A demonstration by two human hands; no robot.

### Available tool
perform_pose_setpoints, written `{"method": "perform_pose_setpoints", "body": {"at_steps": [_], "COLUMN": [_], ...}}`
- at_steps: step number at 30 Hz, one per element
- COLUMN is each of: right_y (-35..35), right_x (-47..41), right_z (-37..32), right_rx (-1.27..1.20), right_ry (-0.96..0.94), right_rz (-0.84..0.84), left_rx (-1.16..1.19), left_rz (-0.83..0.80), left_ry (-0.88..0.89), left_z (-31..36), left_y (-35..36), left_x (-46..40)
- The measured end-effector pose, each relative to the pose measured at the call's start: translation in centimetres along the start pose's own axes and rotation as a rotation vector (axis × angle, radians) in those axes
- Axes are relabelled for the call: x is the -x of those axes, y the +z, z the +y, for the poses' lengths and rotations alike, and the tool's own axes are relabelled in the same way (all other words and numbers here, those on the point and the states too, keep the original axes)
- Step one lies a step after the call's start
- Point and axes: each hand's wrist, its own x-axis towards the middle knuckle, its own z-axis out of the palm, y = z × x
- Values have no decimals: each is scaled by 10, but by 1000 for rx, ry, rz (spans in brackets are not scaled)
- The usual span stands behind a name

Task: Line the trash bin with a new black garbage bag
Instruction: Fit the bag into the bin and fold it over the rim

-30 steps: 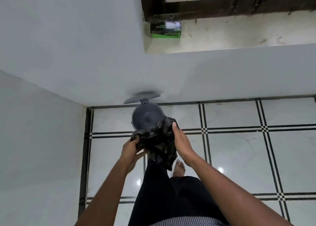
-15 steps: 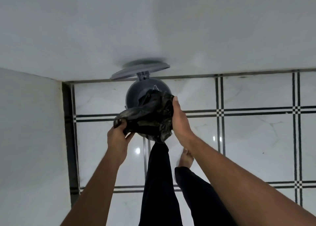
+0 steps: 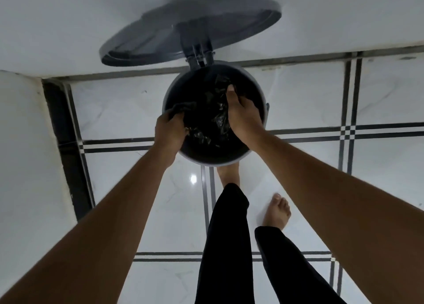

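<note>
Inside bin point(image 3: 257, 92), both hands point(image 3: 168, 131) point(image 3: 244, 115) grip crumpled bag point(image 3: 206, 120).

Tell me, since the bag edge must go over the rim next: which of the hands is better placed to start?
Left hand: it grips the bag edge right at the bin's rim; the right hand is deeper inside.

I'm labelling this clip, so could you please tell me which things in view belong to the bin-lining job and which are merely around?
Part of the job:
- crumpled black plastic garbage bag
- round grey trash bin
- its raised grey lid
- left hand and right hand, both gripping the bag

Merely around:
- white marble floor tiles with dark stripes
- white wall
</note>
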Motion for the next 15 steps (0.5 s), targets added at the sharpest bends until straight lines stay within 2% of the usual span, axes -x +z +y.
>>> {"method": "perform_pose_setpoints", "body": {"at_steps": [4,6,7,8,10,12,15], "right_y": [-2,-13,-19,-27,-41,-52,-64], "right_x": [-25,-25,-23,-19,-16,-16,-27], "right_z": [12,10,9,5,-2,-13,-23], "right_rx": [207,149,66,-10,-90,-113,-188], "right_ry": [-202,-240,-261,-289,-344,-399,-432], "right_rz": [190,243,255,268,269,228,200], "left_rx": [-571,-775,-804,-761,-465,-144,113], "left_rz": [-23,22,43,54,7,-156,-391], "left_ry": [210,281,313,329,286,208,68], "left_z": [2,2,2,3,9,19,33], "left_y": [7,-4,-13,-24,-46,-68,-85], "left_x": [-12,-12,-12,-14,-14,-21,-33]}}
